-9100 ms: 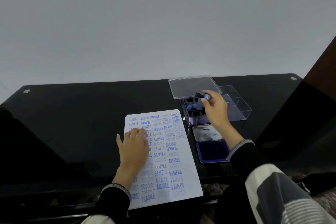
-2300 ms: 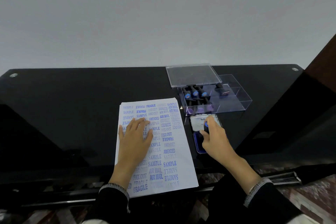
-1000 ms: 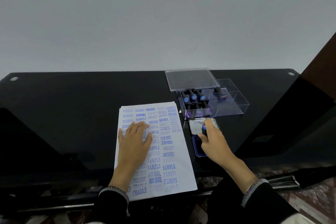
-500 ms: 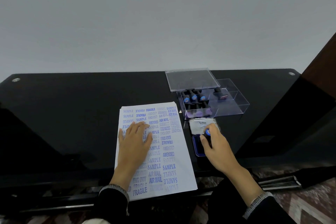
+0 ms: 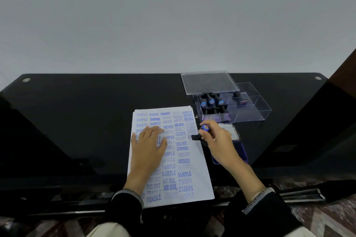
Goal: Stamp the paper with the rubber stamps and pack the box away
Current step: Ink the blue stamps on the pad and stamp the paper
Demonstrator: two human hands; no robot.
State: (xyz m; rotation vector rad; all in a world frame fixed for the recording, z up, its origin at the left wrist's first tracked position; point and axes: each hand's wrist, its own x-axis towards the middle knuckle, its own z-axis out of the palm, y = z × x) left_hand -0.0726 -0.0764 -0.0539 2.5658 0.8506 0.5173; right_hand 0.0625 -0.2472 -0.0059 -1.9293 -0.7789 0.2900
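We find the rubber stamp (image 5: pixel 200 132) in the right hand (image 5: pixel 217 142), its blue-capped handle tilted up and to the right and its dark base over the right edge of the paper (image 5: pixel 173 159). Whether the base touches the sheet we cannot tell. The grip is closed around the handle: thumb and fingers pinch it just below the blue cap.

The paper lies on the black counter (image 5: pixel 77 121), already covered with blue impressions reading SAMPLE, FRAGILE, AIR MAIL, AMENDED and FAX OUT. The left hand (image 5: pixel 149 150) rests flat on the left half of the sheet, fingers spread, holding nothing.

Just beside the paper, under and behind the right hand, we note the open ink pad (image 5: pixel 240 152), its blue surface partly hidden by the wrist and its lid folded back toward the box. Beyond it stands the clear plastic box (image 5: pixel 256 109), open, with three blue-capped stamps (image 5: pixel 212 102) in the left compartment and one stamp in the right. The clear lid (image 5: pixel 210 82) lies behind the box, overlapping its far left edge.
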